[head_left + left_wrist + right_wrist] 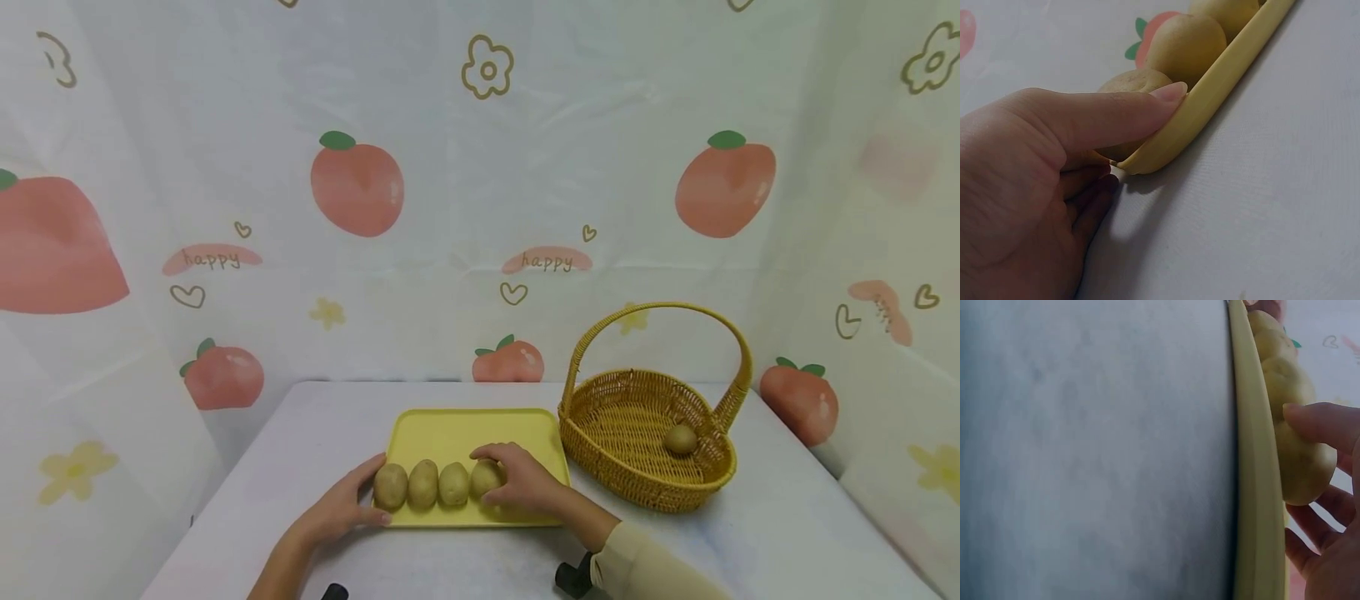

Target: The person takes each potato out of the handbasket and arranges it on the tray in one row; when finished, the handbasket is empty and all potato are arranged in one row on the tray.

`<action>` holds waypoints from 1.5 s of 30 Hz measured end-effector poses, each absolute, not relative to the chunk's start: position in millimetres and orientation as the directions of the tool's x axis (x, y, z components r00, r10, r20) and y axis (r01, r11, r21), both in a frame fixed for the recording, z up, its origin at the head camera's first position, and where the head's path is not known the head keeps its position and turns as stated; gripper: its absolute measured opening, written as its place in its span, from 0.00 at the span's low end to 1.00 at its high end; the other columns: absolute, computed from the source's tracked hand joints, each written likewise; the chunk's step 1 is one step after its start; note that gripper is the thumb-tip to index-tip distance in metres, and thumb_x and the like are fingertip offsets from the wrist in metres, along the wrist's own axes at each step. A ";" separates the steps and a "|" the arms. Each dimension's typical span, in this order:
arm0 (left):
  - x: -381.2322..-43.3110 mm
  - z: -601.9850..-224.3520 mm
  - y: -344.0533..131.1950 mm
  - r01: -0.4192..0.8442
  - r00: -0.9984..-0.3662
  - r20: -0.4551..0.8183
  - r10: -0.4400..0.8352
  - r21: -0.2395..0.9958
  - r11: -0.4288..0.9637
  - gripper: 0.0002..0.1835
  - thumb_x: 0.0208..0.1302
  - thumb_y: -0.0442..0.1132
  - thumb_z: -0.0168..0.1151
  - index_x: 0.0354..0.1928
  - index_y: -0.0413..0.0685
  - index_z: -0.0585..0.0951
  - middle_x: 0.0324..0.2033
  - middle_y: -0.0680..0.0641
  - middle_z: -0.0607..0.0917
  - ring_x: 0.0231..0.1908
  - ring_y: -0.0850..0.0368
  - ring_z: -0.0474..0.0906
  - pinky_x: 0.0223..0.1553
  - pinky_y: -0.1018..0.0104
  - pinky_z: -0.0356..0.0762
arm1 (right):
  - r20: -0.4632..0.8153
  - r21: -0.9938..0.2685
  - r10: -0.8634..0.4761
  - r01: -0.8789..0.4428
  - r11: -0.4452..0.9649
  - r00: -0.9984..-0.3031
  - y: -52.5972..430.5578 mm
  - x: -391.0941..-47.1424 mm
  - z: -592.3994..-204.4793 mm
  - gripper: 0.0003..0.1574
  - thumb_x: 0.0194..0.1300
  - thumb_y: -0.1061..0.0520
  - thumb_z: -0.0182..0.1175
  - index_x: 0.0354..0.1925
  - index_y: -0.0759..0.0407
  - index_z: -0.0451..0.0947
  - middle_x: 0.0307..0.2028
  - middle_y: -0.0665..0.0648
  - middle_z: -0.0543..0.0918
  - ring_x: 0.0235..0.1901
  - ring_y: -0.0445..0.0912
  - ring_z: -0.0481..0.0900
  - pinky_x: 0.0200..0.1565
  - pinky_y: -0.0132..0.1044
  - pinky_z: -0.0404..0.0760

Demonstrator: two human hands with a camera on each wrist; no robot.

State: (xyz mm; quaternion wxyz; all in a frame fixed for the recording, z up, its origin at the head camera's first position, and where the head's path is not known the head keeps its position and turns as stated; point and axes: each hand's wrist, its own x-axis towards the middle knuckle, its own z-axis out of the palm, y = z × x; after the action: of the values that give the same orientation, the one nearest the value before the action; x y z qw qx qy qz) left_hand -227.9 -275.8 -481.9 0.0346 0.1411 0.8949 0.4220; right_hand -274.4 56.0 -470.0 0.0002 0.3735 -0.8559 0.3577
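Several potatoes stand in a side-by-side row along the front of a yellow tray (480, 433). At the tray's left end, my left hand (341, 504) holds the edge, beside the leftmost potato (391, 486). In the left wrist view its thumb lies over the front rim (1204, 119), and the other fingers are partly hidden behind the tray corner. My right hand (527, 482) grips the rightmost potato (486, 477), thumb on the near side and fingers around the far side. That potato appears to touch its neighbour (1288, 381) in the right wrist view.
To the right of the tray stands a wicker basket (637, 492) with a tall arched handle (660, 306). One round brown potato-like item (681, 439) lies inside it. A white cloth (450, 567) covers the table, and a fruit-patterned curtain (450, 333) hangs behind and at both sides.
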 end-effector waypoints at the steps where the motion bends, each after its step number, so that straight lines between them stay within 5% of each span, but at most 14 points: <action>1: -227.7 -481.4 -275.5 0.227 -0.957 0.060 0.283 0.764 0.604 0.56 0.42 0.45 0.78 0.71 0.32 0.59 0.69 0.30 0.61 0.69 0.29 0.52 0.67 0.35 0.45 | 0.266 -0.615 -0.640 -0.638 0.463 -0.721 55.0 -274.4 -470.6 0.37 0.47 0.60 0.73 0.58 0.58 0.77 0.54 0.52 0.80 0.53 0.45 0.74 0.59 0.45 0.71; 18: -231.4 -482.5 -274.3 0.208 -0.961 0.048 0.273 0.777 0.594 0.57 0.42 0.46 0.79 0.71 0.32 0.59 0.69 0.31 0.61 0.69 0.31 0.51 0.68 0.37 0.45 | 0.255 -0.625 -0.626 -0.620 0.475 -0.737 77.0 -270.3 -443.5 0.37 0.53 0.54 0.74 0.61 0.57 0.74 0.58 0.54 0.77 0.56 0.53 0.73 0.54 0.51 0.75; 29: -230.2 -481.3 -274.7 0.195 -0.963 0.035 0.268 0.776 0.599 0.56 0.41 0.45 0.79 0.71 0.32 0.59 0.69 0.30 0.61 0.69 0.30 0.51 0.68 0.36 0.45 | 0.301 -0.576 -0.592 -0.637 0.511 -0.747 137.7 -279.9 -391.0 0.26 0.58 0.59 0.69 0.55 0.59 0.78 0.52 0.56 0.82 0.51 0.56 0.77 0.52 0.56 0.77; 45: -229.2 -481.5 -273.4 0.174 -0.968 0.024 0.251 0.784 0.596 0.56 0.41 0.45 0.79 0.72 0.34 0.60 0.70 0.31 0.60 0.69 0.31 0.50 0.68 0.36 0.44 | 0.170 -0.590 -0.506 -0.499 0.635 -0.845 239.4 -308.2 -366.7 0.30 0.62 0.56 0.66 0.59 0.68 0.73 0.56 0.69 0.77 0.55 0.67 0.73 0.54 0.62 0.74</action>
State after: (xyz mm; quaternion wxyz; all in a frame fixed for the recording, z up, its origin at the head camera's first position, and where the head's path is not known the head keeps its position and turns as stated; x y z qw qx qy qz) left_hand -229.2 -273.4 -481.5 0.0442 0.1192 0.8922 0.4333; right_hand -308.2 239.4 -366.7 -0.0056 0.2780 -0.9041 0.3246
